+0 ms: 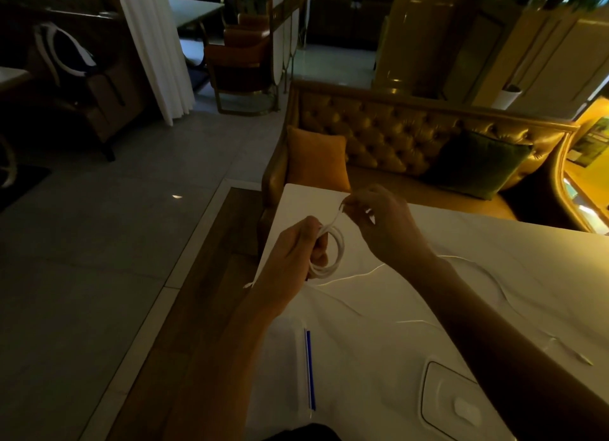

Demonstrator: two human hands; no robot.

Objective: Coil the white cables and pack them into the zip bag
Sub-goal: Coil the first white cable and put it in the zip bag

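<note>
Dimming everything, the low light leaves the white counter (428,243) hard to read: a thin loose cable (474,259) trails across it behind the right forearm, and its path is lost where the arm covers it and where it fades toward the right edge, so I cannot tell whether it is one cable or more. A clear zip bag (293,368) lies flat near the bottom, partly hidden by the left forearm, and only its blue seal strip shows plainly. A pale flat rounded object (451,404) at the lower right is cut off by the forearm and I cannot tell what it is. The left hand (296,253) is closed around a coil of white cable (329,253), fingers wrapped over one side of the loops, holding it above the counter's far left corner. The right hand (379,223) is just beside it, thumb and fingertips pinched on the cable's free end, which runs up from the coil, the other fingers curled. Behind the counter stands a tufted sofa (395,134) with an orange cushion (316,159) and a green cushion (474,164)
</note>
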